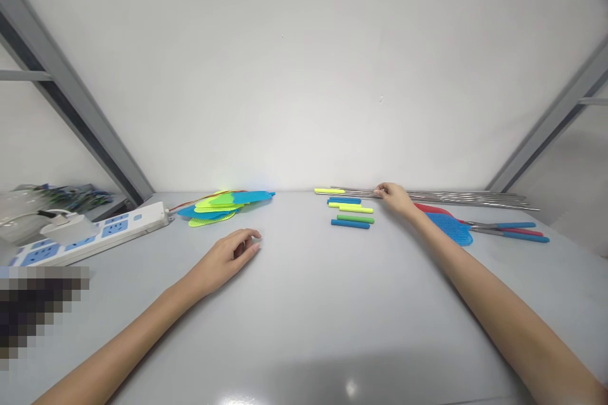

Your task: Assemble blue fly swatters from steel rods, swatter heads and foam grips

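Nearest you is the bare stretch of grey table (304, 323) between your forearms. Your hands are well apart. Your left hand (232, 258) is low over the table, fingers loosely curled, thumb parted from them, nothing in its grasp; whether it touches the surface you cannot tell. To its left lies a white power strip (142, 218) with a plug in it.

Beyond your left hand, to the right and short of your right hand, a blue grip (350, 224) lies nearest in a row, then a green grip (355, 219), yellow grips (360, 209) and more blue ones. Beside your right forearm, on its outer side, are fly swatters with a blue head (451, 229) and a red head (431, 209), grips pointing away to the right. Past your left fingertips sits a pile of loose swatter heads (221, 204), blue, yellow and green.

Farthest out, your right hand (393, 196) has its fingertips drawn together at the metal rods (475, 199); you cannot tell whether they have caught one. Left of those fingertips, another yellow grip (329, 191) lies along the rods, before the wall (294, 88).
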Motion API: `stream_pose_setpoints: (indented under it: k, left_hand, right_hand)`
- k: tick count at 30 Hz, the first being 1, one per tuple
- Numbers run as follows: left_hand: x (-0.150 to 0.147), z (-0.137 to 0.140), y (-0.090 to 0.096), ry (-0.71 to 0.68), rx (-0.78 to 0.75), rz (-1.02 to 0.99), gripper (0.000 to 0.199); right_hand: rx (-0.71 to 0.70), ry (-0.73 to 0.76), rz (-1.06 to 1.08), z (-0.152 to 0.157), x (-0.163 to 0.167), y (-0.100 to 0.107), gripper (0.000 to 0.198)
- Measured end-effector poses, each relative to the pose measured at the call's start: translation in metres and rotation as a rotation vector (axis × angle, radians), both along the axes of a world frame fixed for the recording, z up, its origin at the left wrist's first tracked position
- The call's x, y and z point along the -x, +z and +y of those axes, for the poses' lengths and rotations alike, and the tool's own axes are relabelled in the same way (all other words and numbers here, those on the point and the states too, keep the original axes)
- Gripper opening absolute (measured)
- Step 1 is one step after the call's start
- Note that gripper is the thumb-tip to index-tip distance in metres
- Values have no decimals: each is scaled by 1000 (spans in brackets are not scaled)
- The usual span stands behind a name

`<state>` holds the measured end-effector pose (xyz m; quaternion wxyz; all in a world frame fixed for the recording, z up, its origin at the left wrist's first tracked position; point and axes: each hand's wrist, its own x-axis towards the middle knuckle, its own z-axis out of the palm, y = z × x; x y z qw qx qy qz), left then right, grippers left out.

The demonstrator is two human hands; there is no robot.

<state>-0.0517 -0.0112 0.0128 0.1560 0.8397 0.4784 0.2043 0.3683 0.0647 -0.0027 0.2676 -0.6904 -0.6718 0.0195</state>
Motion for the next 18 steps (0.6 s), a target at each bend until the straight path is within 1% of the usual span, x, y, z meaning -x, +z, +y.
stream_pose_setpoints:
  k: [7, 10, 11, 13, 15, 18]
  left_hand:
    - [1, 0, 1, -8, 9, -2, 30]
    - [2, 1, 2, -7, 19, 1, 30]
    - [2, 1, 2, -10, 22, 2, 30]
    - [3, 1, 2, -14, 26, 3, 30]
    - [3, 1, 2, -15, 30, 3, 29]
    - [3, 2, 2, -19, 30, 7, 30]
  right_hand:
    - [-128, -39, -66, -1, -1, 24, 22]
    - [-209, -57, -80, -5, -2, 37, 21]
    - [-248, -34, -65, -7, -2, 41, 21]
    - [-311, 75, 0, -11, -3, 49, 19]
    - [-333, 150, 59, -15, -4, 57, 16]
    - [-395, 153, 108, -23, -2, 70, 11]
